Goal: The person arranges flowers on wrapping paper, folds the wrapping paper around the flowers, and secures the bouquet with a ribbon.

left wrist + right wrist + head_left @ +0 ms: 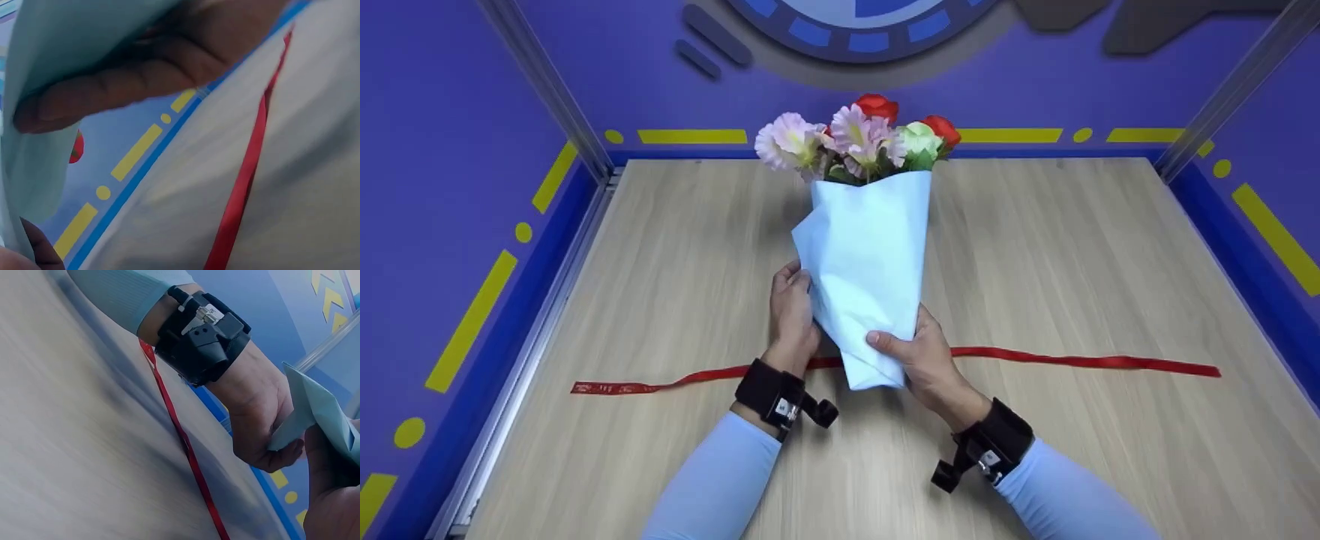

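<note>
A bouquet wrapped in light blue paper (870, 255) is held upright above the table, with pink, red and pale green flowers (859, 139) rising out of its top. My right hand (926, 358) grips the narrow lower end, its thumb across the front of the paper. At the left edge of the wrap, my left hand (793, 309) pinches the paper; the right wrist view shows its curled fingers on a folded flap (298, 419). The flower stems are hidden inside the wrap. Behind the wrap's lower end, a red ribbon (1050, 358) lies stretched across the table.
The wood-grain table (1072, 247) is bounded by blue panels with yellow marks at the back and sides. Metal posts (555, 90) stand at the back corners. Each wrist wears a black strap (771, 394) with a small camera.
</note>
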{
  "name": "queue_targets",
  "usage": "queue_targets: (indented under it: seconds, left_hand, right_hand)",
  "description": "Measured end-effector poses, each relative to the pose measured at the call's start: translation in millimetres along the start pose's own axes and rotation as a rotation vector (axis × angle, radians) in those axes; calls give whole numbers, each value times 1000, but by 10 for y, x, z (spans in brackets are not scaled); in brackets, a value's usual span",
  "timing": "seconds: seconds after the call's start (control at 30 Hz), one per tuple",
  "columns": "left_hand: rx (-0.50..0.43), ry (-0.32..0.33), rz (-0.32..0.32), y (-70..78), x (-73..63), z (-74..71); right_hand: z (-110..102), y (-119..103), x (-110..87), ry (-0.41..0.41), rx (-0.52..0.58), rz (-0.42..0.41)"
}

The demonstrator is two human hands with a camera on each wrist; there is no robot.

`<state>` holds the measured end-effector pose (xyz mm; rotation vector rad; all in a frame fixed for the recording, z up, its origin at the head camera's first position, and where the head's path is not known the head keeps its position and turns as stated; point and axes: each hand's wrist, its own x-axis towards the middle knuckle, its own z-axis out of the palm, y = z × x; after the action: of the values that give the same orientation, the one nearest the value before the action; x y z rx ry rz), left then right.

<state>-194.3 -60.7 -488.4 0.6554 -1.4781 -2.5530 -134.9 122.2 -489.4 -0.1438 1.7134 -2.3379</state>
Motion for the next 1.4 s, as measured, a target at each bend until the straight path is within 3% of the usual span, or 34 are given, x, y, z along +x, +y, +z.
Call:
queue_targets:
  seconds: [0.1,0.17,0.4,0.53,0.73,0.9,1.0,1.13,1.27,1.4]
  left_hand:
    - [15,4,37,43,28,-34]
    - [21,9,27,53,59,-48]
    - [-24,-18,-119,-44,116,-15]
    - [-39,-51,-135,-70,68,26]
    - [47,-88,-106,-47,18,46]
    - [179,-103,-107,15,-6,9]
    - [148,-116,-147,76,-30,-11]
    - [32,-219,-229,130,-77,2]
    - [58,-371,-232,112,-101,18]
    - [84,-429,-214,74,-107,14]
  right_hand:
    - [-3,19,-10,23,-21,7]
    - [5,34,-17,20,0,16]
    - [79,47,-53,-27,98,32]
    - [99,42,-86,-56,103,40]
    - [81,59,-106,-78,78,33]
    - [43,95,-102,-36,42,28]
    - [17,121,-90,8,10,34]
    - [-18,148,-77,36,-20,27]
    - [-55,162,-64,4,-26,23]
    - [-112,179,-52,-30,-58,37]
